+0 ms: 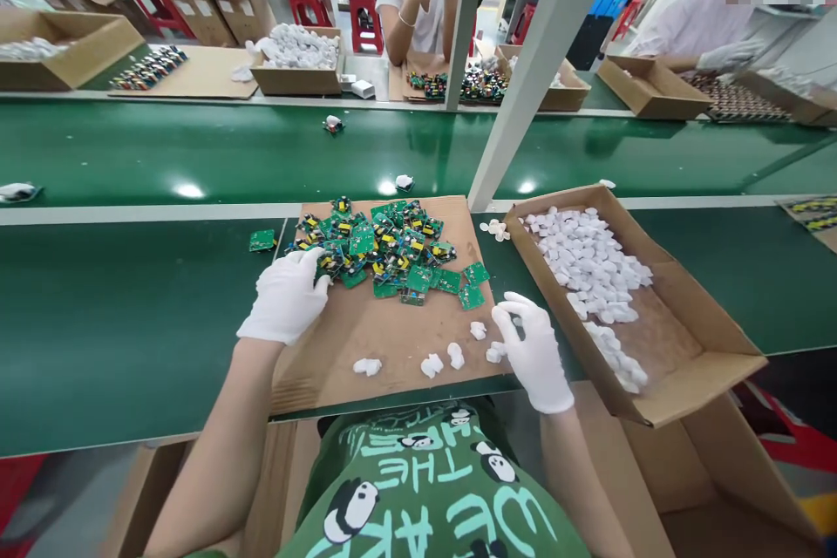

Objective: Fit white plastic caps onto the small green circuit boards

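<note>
Both my hands wear white gloves. My left hand [288, 296] rests on the left edge of a heap of small green circuit boards [385, 248], fingers curled into the pile; what they grip is hidden. The heap lies on a brown cardboard sheet [366, 340]. My right hand [533, 344] hovers at the sheet's right edge with its fingers curled round a small white plastic piece. Several loose white plastic pieces [432, 364] lie on the sheet between my hands.
A cardboard tray [693, 366] with many white plastic pieces [592, 266] sits at the right. A slanted white post [542, 61] rises behind the sheet. One stray board [262, 240] lies on the green belt. Other people work at boxes across the far belt.
</note>
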Available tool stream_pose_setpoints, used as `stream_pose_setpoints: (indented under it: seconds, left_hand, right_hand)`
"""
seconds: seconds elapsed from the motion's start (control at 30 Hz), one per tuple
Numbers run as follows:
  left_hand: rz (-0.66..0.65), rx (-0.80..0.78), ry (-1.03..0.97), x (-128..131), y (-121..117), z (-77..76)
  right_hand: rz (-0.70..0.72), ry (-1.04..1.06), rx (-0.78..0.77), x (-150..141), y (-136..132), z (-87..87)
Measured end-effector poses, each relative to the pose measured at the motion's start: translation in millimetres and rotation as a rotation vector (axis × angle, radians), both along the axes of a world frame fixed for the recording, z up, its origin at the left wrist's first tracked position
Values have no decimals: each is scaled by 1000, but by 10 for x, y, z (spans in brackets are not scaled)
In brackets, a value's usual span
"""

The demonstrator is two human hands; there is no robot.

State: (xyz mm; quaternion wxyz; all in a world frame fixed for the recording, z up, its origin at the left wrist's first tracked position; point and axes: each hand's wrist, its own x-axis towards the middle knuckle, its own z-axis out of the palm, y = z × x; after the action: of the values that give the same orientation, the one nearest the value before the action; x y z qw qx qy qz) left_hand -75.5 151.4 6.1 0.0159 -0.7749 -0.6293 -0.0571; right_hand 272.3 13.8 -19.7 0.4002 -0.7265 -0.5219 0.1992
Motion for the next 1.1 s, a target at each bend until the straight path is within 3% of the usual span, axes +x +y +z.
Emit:
stream_pose_setpoints:
  seconds: [0.1,0.17,0.23,0.3,0.37,0.43,0.47,0.57,0.67,0.77,0.87,0.93,1.03,1.1]
  left_hand:
    - [48,107,-143,-46,-86,51]
    - [112,221,-408,-21,-201,106]
    - [184,289,-776,84,-382,173]
    - [226,252,-1093,265,-621,236]
    - [194,64,-1336,488,-876,282]
    - [163,-276,-1622,706,-1092,307]
    - [173,-442,-1749,799,-1173,314]
    - [191,-732,-2015,977,-1303,325]
    - [146,-876,-2121,1023,-1332,338]
    - [111,-906,-2137,1021,-1345,352]
    - [67,-848,-2124,1022,-1370,337]
    - [10,-776,-2108,1022,-1390,306]
    - [-99,-670,-2068,1008,-1419,255]
    - [-176,-592,-2024,988,-1432,235]
  right_hand:
    - [-25,534,11,-72,-55,261]
    - [56,788,44,-101,-81,383]
    - [163,905,63,-132,-87,456]
    - [231,916,67,-178,-76,499]
    - [257,885,84,-241,-64,536]
    - [271,830,108,-309,-61,578]
    - [286,798,116,-340,-65,599]
    - [340,698,130,-421,-89,646]
    - [351,658,172,-507,-123,653]
    - [329,637,241,-615,-159,645]
    - [345,480,257,-696,-184,672]
    - [429,382,245,-717,-192,712]
    - [545,327,250,-719,-199,766]
    - [545,292,227,-726,-205,778]
